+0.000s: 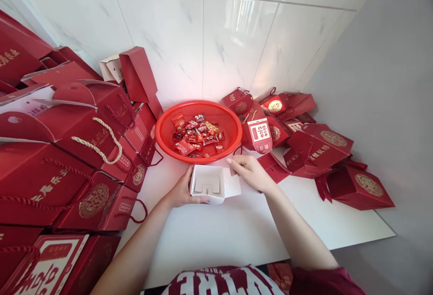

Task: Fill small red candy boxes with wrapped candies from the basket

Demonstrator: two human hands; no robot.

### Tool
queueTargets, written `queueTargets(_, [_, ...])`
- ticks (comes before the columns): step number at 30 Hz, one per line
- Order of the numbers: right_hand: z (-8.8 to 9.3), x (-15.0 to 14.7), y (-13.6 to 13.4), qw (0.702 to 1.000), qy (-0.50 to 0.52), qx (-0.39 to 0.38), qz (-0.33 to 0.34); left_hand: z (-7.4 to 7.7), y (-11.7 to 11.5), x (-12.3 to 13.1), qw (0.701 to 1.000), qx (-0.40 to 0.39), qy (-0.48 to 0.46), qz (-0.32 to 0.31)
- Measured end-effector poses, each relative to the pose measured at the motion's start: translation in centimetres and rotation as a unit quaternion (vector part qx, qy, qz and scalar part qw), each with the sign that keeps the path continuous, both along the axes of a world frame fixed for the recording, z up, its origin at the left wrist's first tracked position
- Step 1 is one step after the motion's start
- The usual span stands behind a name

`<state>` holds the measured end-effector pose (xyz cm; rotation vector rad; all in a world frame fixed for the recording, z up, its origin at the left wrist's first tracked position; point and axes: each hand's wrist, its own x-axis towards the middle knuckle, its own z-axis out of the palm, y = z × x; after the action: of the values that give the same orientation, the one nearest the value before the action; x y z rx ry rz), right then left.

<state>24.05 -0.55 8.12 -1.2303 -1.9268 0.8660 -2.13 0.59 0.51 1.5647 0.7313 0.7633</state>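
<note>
A small open paper box (212,184), white inside, rests on the white table (237,236) just in front of me. My left hand (181,191) grips its left side with fingers curled around the wall. My right hand (248,172) pinches the top right flap of the same box. Just behind the box sits a round red plastic basket (233,126) holding several wrapped candies (198,135), mostly red.
Red gift bags with rope handles (77,150) are piled high on the left. More small red boxes and bags (318,148) lie scattered at the right, near the table's right edge. A tiled wall stands behind.
</note>
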Motion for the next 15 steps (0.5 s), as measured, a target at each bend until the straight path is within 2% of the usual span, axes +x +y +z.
queueTargets(3, [2.9, -0.8, 1.9, 0.999, 0.005, 0.051, 0.006, 0.1, 0.0, 0.1, 1.0, 0.018, -0.006, 0.004])
queueTargets(5, [3.7, -2.0, 4.1, 0.998, -0.011, 0.047, 0.046, 0.2, -0.1, 0.2, 0.999, 0.031, 0.002, 0.016])
queueTargets(7, [3.5, -3.5, 6.8, 0.99, -0.056, -0.015, 0.129, 0.3, -0.3, 0.2, 0.998, 0.042, 0.021, 0.028])
queueTargets(11, [1.9, -6.5, 11.6, 0.944, -0.136, -0.106, 0.28, 0.5, -0.5, 0.0, 0.997, 0.058, 0.047, 0.027])
queueTargets(13, [1.2, -7.6, 13.0, 0.93, -0.172, -0.116, 0.303, 0.5, -0.5, -0.1, 0.996, 0.062, 0.052, 0.028])
queueTargets(15, [0.7, -8.1, 13.9, 0.931, -0.207, -0.109, 0.279, 0.6, -0.4, -0.3, 0.996, 0.067, 0.057, 0.031])
